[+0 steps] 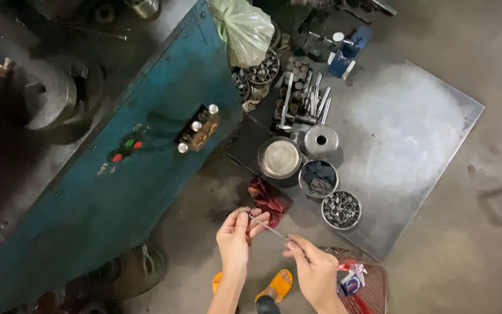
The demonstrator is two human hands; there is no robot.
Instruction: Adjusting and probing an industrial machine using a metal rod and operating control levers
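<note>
Left hand (236, 235) and right hand (315, 267) pinch opposite ends of a thin rod (268, 228), held level above the floor, a red rag (269, 200) at twelve o'clock, orange sandals (278, 285) at six.

Dim, soft-focus, glare on steel plate (413, 116)

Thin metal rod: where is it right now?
Head view, bottom centre: the thin metal rod is held between both hands, left hand and right hand, just below the dark red rag on the floor.
</note>
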